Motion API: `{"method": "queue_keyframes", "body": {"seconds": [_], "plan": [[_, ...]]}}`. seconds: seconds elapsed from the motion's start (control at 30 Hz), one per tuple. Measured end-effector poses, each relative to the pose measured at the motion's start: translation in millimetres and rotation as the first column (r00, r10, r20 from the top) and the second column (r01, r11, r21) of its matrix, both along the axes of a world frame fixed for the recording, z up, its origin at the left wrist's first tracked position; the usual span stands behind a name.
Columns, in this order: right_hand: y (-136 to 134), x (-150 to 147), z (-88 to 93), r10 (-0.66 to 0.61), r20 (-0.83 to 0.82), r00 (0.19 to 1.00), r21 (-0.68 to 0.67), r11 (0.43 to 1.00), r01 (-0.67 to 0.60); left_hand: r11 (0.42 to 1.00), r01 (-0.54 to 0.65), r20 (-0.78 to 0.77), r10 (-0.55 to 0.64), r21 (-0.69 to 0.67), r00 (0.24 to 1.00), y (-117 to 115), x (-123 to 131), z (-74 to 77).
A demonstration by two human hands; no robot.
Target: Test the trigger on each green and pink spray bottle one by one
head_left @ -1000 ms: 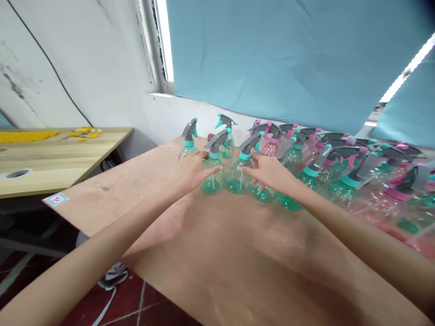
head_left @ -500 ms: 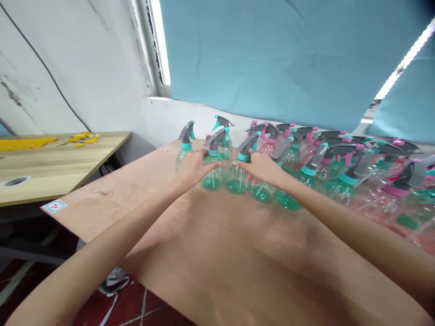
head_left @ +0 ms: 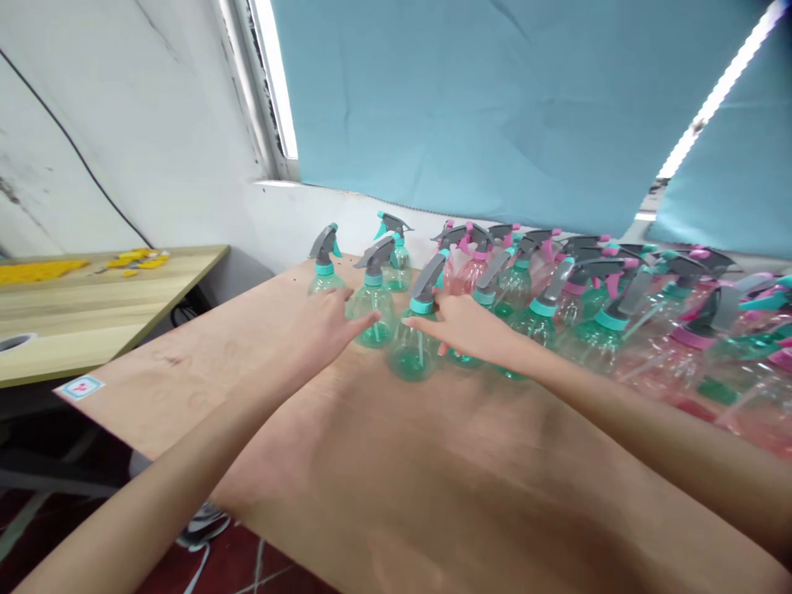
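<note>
Several clear green spray bottles with grey and teal heads stand on the wooden table. My right hand (head_left: 467, 326) has its thumb and fingers around the neck of a green bottle (head_left: 413, 355), which sits nearer me than its neighbours. Beside another green bottle (head_left: 374, 318), my left hand (head_left: 325, 326) is open, thumb spread towards the bottle's front; it holds nothing that I can see. Behind the left hand is a green bottle (head_left: 325, 276), partly hidden. One more green bottle (head_left: 400, 264) stands farther back.
Many green and pink spray bottles (head_left: 674, 363) crowd the right side of the wooden table (head_left: 396, 478). At the left, a second table (head_left: 167, 289) bears yellow pieces (head_left: 139, 261). A blue sheet (head_left: 464, 115) covers the window behind.
The bottle at my right hand has come nearer to me and a little left, out of the row. My left hand has shifted slightly left and down in view.
</note>
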State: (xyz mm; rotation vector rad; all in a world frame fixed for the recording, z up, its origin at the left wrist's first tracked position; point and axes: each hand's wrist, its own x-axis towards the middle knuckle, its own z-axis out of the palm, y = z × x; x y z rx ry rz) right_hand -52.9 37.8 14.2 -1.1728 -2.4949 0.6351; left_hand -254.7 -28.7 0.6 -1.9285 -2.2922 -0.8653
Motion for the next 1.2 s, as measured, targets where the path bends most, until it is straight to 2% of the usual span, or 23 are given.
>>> {"method": "queue_keyframes", "body": {"seconds": [0.1,0.23,0.33,0.43,0.57,0.7,0.77,0.87,0.97,1.03,1.1,1.2], "plan": [[-15.0,9.3,0.7,0.045,0.01,0.999,0.046,0.998,-0.045,0.996,0.047,0.129,-0.037,-0.075,0.991,-26.1,11.3,6.5],[-33.4,26.9,-3.2,0.237,-0.109,0.965,0.074,0.97,-0.23,0.956,0.264,0.377,-0.198,-0.13,0.905,-48.2,44.8,14.6],[-46.8,43.5,-7.5,0.362,-0.162,0.918,0.068,0.932,-0.356,0.91,0.412,0.47,-0.348,-0.038,0.811,-52.4,75.4,15.1],[-60.6,63.5,-10.5,0.411,-0.181,0.893,0.075,0.911,-0.405,0.901,0.43,0.498,-0.395,0.048,0.772,-52.9,105.7,11.6],[-75.0,97.5,-13.9,0.333,-0.079,0.94,0.091,0.941,-0.326,0.865,0.477,0.473,-0.488,0.154,0.734,-56.0,147.1,8.5],[-78.5,140.1,-20.7,0.203,-0.034,0.979,0.137,0.971,-0.196,0.844,0.518,0.447,-0.521,0.142,0.727,-53.0,190.6,7.6],[-75.2,165.2,-25.1,0.164,-0.048,0.985,0.18,0.972,-0.153,0.826,0.54,0.493,-0.541,0.161,0.681,-44.9,211.0,5.0],[-65.0,207.7,-33.9,0.199,-0.068,0.978,0.207,0.961,-0.181,0.787,0.582,0.536,-0.588,0.205,0.606,-26.5,237.0,-2.0],[-53.1,250.1,-48.7,0.195,-0.09,0.977,0.153,0.972,-0.18,0.751,0.618,0.526,-0.632,0.235,0.569,-7.2,255.7,-8.6],[-46.4,272.4,-62.5,0.099,-0.104,0.99,0.124,0.989,-0.086,0.725,0.643,0.525,-0.657,0.246,0.54,3.3,263.9,-10.8],[-41.1,285.8,-78.1,0.059,-0.11,0.992,0.124,0.991,-0.046,0.715,0.657,0.513,-0.668,0.239,0.539,11.6,268.7,-10.5],[-33.9,289.1,-99.6,0.055,-0.091,0.994,0.167,0.985,-0.039,0.717,0.659,0.448,-0.678,0.227,0.583,21.1,270.4,-7.2]]}}
